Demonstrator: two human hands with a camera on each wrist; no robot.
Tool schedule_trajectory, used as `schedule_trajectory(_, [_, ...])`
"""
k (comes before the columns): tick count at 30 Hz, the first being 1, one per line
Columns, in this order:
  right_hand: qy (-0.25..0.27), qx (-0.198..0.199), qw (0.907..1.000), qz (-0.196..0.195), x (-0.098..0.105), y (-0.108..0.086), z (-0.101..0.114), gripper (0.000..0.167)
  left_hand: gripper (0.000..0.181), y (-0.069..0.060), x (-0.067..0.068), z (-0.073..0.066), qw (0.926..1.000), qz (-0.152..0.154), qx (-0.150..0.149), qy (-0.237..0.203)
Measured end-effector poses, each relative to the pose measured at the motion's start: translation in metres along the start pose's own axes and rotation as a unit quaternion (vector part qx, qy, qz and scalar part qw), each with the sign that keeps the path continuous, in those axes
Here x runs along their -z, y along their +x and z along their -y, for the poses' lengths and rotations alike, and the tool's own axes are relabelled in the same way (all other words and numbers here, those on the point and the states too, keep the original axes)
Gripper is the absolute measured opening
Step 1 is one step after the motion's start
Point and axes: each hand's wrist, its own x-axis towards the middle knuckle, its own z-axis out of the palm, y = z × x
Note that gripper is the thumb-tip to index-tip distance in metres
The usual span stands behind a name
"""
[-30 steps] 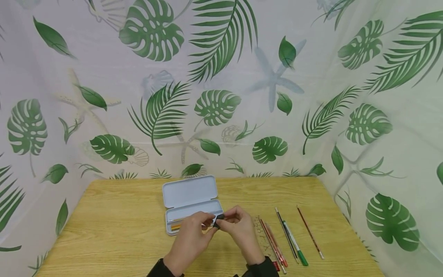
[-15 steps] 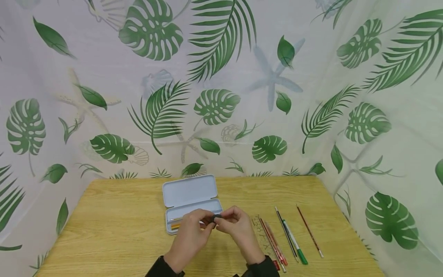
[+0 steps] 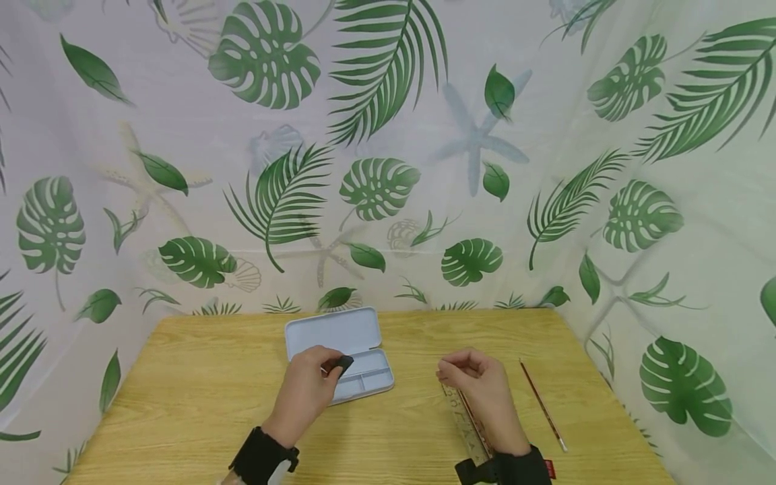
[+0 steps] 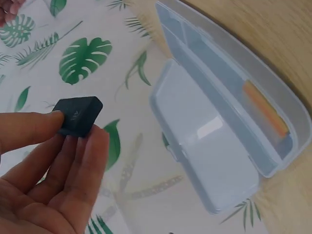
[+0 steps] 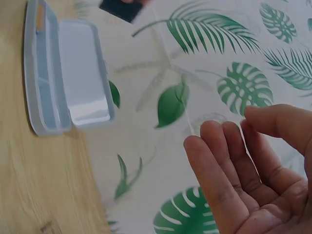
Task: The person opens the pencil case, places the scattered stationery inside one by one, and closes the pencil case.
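Observation:
My left hand (image 3: 303, 394) pinches a small black eraser (image 4: 78, 117) between thumb and fingers, above the light blue pencil case (image 3: 333, 331). The case lies with its lid folded back; its front tray is split into compartments. An orange-yellow piece (image 4: 266, 109) sits in one compartment in the left wrist view. My right hand (image 3: 485, 397) is apart from the case, fingers loosely bent with nothing between them. It hovers over the clear ruler (image 3: 459, 421) and hides most of the pencils beside it. In the right wrist view, the eraser (image 5: 122, 9) shows at the top edge.
A dark red pencil (image 3: 542, 404) lies alone to the right of my right hand. The wooden table (image 3: 200, 397) ends at a leaf-patterned cloth (image 3: 388, 202) hanging at the back and sides. A small red patch (image 3: 550, 469) shows by the right wrist strap.
Both hands were together at the eraser. The right hand has let go and moved right, over the ruler and pencils. The left hand has moved left with the eraser.

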Motion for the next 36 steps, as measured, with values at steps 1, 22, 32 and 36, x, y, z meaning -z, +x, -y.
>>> schedule_trajectory(1, [-0.001, 0.013, 0.9999, 0.008, 0.01, 0.003, -0.012, 0.021, 0.015, 0.001, -0.001, 0.003, 0.9999, 0.004, 0.001, 0.01])
schedule_trajectory(22, [-0.012, -0.07, 0.9941, -0.082, 0.026, -0.014, 0.029, 0.018, 0.013, 0.008, -0.041, 0.058, 0.9873, 0.099, 0.027, 0.121])
schedule_trajectory(32, [-0.02, -0.076, 0.994, -0.076, 0.027, -0.017, 0.026, 0.022, 0.012, 0.008, -0.045, 0.059, 0.9858, 0.113, 0.017, 0.123])
schedule_trajectory(36, [-0.019, -0.08, 0.9938, -0.075, 0.029, -0.015, 0.021, 0.022, 0.013, 0.009, -0.048, 0.06, 0.9852, 0.117, 0.024, 0.123])
